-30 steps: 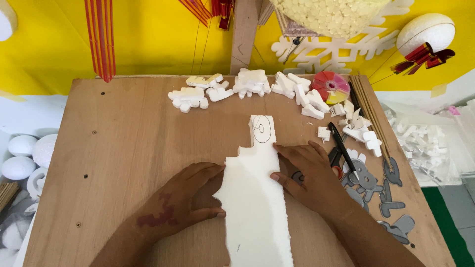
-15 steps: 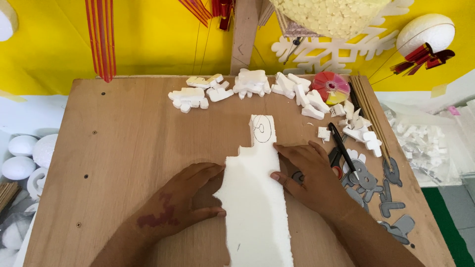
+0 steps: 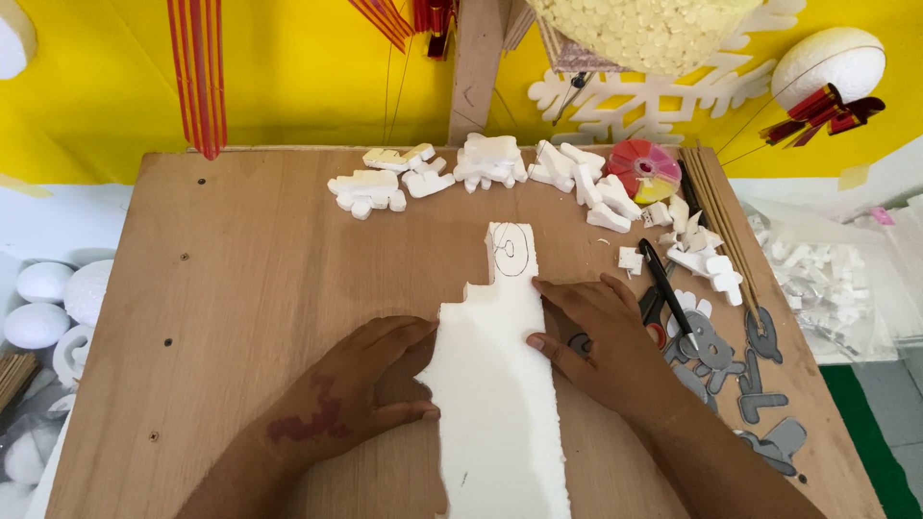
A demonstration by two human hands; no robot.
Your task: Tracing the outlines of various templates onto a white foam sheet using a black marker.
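A long white foam slab (image 3: 495, 394) lies flat on the wooden board (image 3: 240, 288), running from the near edge toward the middle. Its far end narrows to a tab with a pencilled outline (image 3: 512, 252). My left hand (image 3: 361, 384) rests flat on the board with its fingertips against the slab's left edge. My right hand (image 3: 596, 336) presses on the slab's right edge, fingers spread, a dark ring on one finger. Neither hand grips anything.
Cut white foam shapes (image 3: 486, 163) lie along the board's far edge. A round pink and yellow object (image 3: 644, 168), thin sticks (image 3: 721, 221), a black-handled tool (image 3: 668, 288) and grey cut-out shapes (image 3: 745, 384) sit at the right. Foam balls (image 3: 43, 288) lie off the left side.
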